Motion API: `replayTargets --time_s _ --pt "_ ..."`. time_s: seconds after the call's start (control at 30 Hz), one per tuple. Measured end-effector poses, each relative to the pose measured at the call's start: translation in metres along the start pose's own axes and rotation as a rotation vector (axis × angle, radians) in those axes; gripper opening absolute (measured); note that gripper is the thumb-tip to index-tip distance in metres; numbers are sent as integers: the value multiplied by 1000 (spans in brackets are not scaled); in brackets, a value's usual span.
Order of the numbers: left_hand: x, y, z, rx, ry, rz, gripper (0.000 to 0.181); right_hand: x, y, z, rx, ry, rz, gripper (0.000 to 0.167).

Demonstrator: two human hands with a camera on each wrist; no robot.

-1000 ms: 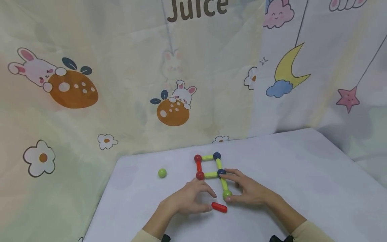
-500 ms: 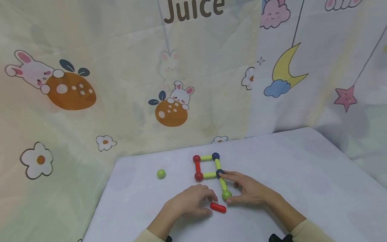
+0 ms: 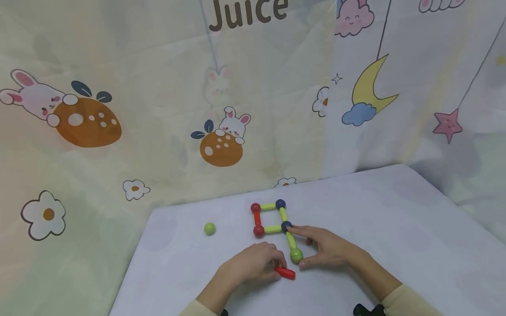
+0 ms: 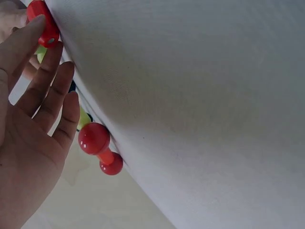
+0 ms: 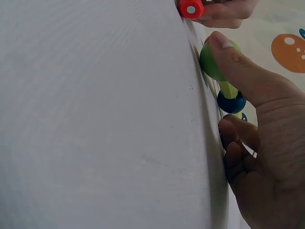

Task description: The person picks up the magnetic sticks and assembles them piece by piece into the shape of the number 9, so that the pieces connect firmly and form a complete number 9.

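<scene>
In the head view my left hand [image 3: 254,262] pinches a red magnetic rod [image 3: 287,274] low over the table; the left wrist view shows thumb and fingertips on that rod [image 4: 44,28]. My right hand [image 3: 330,247] is spread beside a flat magnetic ball-and-rod shape. Its index fingertip touches the near blue ball [image 3: 286,226]; its thumb is at the green ball [image 3: 296,256], which ends a yellow-green rod [image 3: 291,240]. Two red balls, two blue balls, a red rod [image 3: 257,218] and yellow-green rods make the square part. The thumb [image 5: 238,67] partly hides the green ball in the right wrist view.
A loose green ball [image 3: 209,228] lies left of the square on the white-covered table [image 3: 178,263]. Behind the table's far edge hangs a printed cloth backdrop [image 3: 166,109].
My left hand has moved right and closed its thumb and fingers on the red rod, which is now partly covered. The right hand stays by the shape. The head view has shifted slightly.
</scene>
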State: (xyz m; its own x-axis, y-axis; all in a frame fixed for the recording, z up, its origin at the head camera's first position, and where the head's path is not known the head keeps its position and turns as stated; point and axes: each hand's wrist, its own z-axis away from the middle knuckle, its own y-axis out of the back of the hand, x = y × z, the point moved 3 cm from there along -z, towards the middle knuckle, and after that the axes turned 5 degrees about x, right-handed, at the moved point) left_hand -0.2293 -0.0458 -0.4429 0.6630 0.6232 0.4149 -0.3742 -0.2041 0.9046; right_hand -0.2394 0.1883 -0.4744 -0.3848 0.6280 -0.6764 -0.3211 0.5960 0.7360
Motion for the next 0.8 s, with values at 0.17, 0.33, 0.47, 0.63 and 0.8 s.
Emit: replayTargets --time_s 0.17,0.33,0.47,0.63,0.8 --pt "1 -2 0 -4 13 0 20 0 0 -1 -6 1 11 95" --pt "0 -3 1 -2 6 14 20 -1 0 -2 3 -1 21 96" --pt "-1 -2 3 5 -7 7 19 -1 0 -1 7 -2 34 97" --pt "-4 3 9 39 -24 -14 18 -2 -2 -1 7 -4 48 97" --pt "-11 5 12 47 32 23 18 0 -3 -2 3 -6 48 95"
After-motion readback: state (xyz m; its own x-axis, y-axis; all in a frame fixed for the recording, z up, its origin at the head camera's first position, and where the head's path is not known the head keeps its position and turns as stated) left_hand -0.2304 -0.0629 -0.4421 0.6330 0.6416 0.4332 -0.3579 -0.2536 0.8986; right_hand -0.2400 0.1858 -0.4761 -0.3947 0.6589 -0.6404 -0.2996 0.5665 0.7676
